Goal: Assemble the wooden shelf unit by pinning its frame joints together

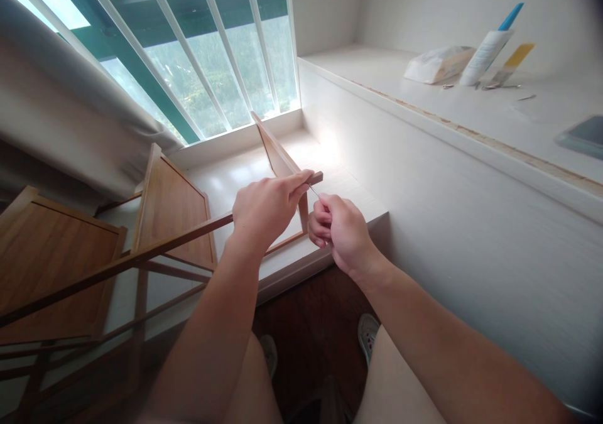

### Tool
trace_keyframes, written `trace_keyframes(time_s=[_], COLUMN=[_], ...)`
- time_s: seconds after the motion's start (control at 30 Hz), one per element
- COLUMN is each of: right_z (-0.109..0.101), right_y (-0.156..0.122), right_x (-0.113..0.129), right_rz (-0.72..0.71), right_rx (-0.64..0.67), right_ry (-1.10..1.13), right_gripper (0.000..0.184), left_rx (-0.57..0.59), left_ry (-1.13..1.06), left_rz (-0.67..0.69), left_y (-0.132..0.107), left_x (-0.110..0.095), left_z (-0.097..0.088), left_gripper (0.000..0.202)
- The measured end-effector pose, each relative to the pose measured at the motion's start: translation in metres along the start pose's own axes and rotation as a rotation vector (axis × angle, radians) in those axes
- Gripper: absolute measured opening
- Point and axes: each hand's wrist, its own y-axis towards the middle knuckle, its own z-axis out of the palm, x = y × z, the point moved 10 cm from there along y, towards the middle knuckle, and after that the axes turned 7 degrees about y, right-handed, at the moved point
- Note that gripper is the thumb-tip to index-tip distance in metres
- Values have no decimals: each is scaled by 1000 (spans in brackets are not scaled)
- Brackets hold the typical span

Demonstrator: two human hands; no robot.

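Bare forearms up close, reaching out over the floor. Left hand is closed round a wooden bar, gripping it just short of the end. Right hand is curled up tight, thumb and forefinger pinching a thin metal rod that runs to the bar by the left fingertips. On the shelf off to the right there's a plastic bag with something tan in it — can't tell what — and beside it a white bottle with a blue tip, contents hidden.
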Motion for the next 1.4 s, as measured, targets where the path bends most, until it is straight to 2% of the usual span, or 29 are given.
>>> trace_keyframes(time_s=[0.17, 0.33, 0.57, 0.7, 0.8, 0.97, 1.1, 1.4], right_z=[-7, -13, 0, 2, 1, -6, -15, -17], right_y=[3, 7, 4, 4, 4, 7, 12, 13], right_x=[4, 19, 39, 43, 44, 31, 20, 13], right_rz=[-92, -224, -361, -373, -381, -297, -215, -129], right_rx=[-20, -21, 50, 55, 49, 86, 30, -9], right_ry=[-307, -631, -1131, -1293, -1239, -813, -543, -401], right_gripper=[42, 47, 46, 43, 44, 49, 45, 41], left_rx=[-1, 5, 17, 26, 31, 50, 60, 50], left_ry=[8, 1, -12, -17, -14, -13, -5, -14], left_rz=[1, 5, -12, -18, -21, -33, -40, -29], left_y=[1, 1, 1, 1, 0, 1, 1, 1], left_x=[0, 0, 1, 1, 1, 0, 0, -2], left_z=[2, 2, 3, 4, 2, 0, 0, 0], left_gripper=[36, 36, 36, 37, 37, 38, 38, 37])
